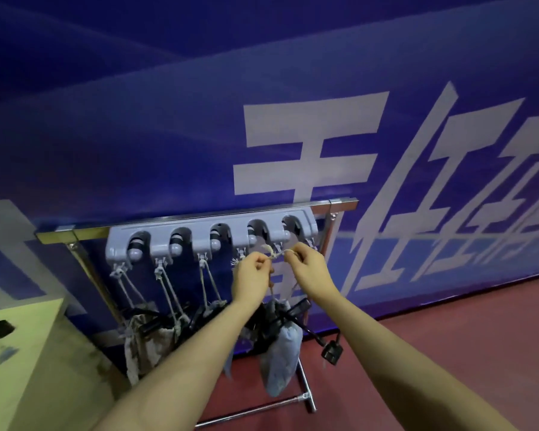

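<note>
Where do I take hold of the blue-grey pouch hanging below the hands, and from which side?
Likely the pouch at its belly, from the front right: it hangs free there, while black cables crowd its neck and other bags hang left.

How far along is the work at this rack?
Done: on the grey rack, the three left hooks already carry bags on cords. In hand: left hand and right hand pinch the white cord of a blue-grey bag just below the rack. Left: apparently fixing that cord to a hook.
</note>
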### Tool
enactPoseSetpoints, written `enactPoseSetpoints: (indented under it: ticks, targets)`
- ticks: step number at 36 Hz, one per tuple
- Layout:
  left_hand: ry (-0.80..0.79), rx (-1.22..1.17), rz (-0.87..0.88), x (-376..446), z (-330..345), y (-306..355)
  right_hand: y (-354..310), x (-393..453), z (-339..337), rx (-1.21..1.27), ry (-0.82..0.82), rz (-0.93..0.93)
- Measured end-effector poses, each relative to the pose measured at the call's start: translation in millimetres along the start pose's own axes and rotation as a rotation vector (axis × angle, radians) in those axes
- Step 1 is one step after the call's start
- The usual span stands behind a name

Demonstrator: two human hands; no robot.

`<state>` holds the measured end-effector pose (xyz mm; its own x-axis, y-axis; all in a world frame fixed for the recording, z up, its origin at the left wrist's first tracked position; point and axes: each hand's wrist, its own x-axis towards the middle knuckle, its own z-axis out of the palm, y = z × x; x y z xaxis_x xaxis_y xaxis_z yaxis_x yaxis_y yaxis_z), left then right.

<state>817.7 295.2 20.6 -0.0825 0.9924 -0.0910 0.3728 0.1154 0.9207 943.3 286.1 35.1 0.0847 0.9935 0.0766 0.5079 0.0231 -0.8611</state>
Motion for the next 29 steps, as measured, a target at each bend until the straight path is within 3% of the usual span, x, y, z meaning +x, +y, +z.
enactPoseSetpoints:
  ticks: [9,13,23,29]
  targets:
    - [0.108,0.106,-0.124,25.3,24.2,-14.2,28.4,39.8,12.4,-0.095,-0.058,0.053]
    - [0.054,0.183,-0.137,26.4,29.4,-25.8,43.6,39.6,20.9,-0.149,-0.126,0.07]
    - [-0.099,0.084,-0.191,17.9,10.6,-39.3,57.5,13.3,35.2,-0.179,-0.04,0.138]
    - [-0.08,-0.003,-0.179,-6.4,-30.4,-46.4,30.5,-16.9,53.6,-0.129,-0.072,0.122]
